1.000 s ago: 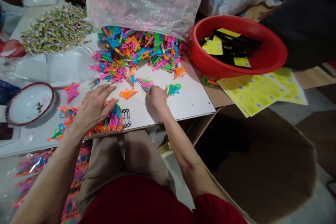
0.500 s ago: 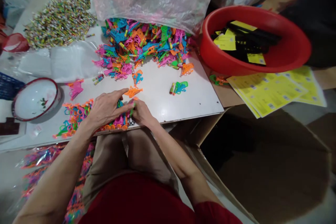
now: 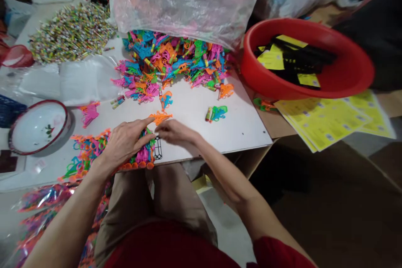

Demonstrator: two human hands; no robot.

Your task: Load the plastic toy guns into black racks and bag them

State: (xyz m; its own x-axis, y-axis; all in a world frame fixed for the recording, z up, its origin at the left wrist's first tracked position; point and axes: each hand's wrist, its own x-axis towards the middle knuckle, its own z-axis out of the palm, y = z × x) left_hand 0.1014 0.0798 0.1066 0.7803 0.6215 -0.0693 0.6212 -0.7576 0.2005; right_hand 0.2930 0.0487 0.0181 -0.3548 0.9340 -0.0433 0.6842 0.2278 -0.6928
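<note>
My left hand [image 3: 127,140] lies with fingers stretched over a tightly packed row of small plastic toy guns [image 3: 91,150] in orange, pink, blue and green at the table's front edge. Just beyond its fingertips is an orange toy gun [image 3: 161,118]. My right hand [image 3: 172,131] is beside the left fingertips, its fingers bent and drawn together; whatever they may hold is hidden. Below it, a black outlined shape [image 3: 158,148] shows at the row's right end. A blue and orange toy gun [image 3: 166,99] lies farther back, and a green and blue one [image 3: 218,113] lies to the right.
A heap of toy guns [image 3: 176,60] spills below a large plastic bag [image 3: 185,0]. Small printed tubes [image 3: 72,31] are piled at back left, behind clear bags [image 3: 89,77] and an enamel bowl [image 3: 19,132]. A red basin [image 3: 295,88] and yellow printed sheets [image 3: 320,119] are at right.
My right hand has risen slightly away from the row's right end, uncovering more of the black outline. The green piece by its fingers no longer shows. My left hand stays on the row.
</note>
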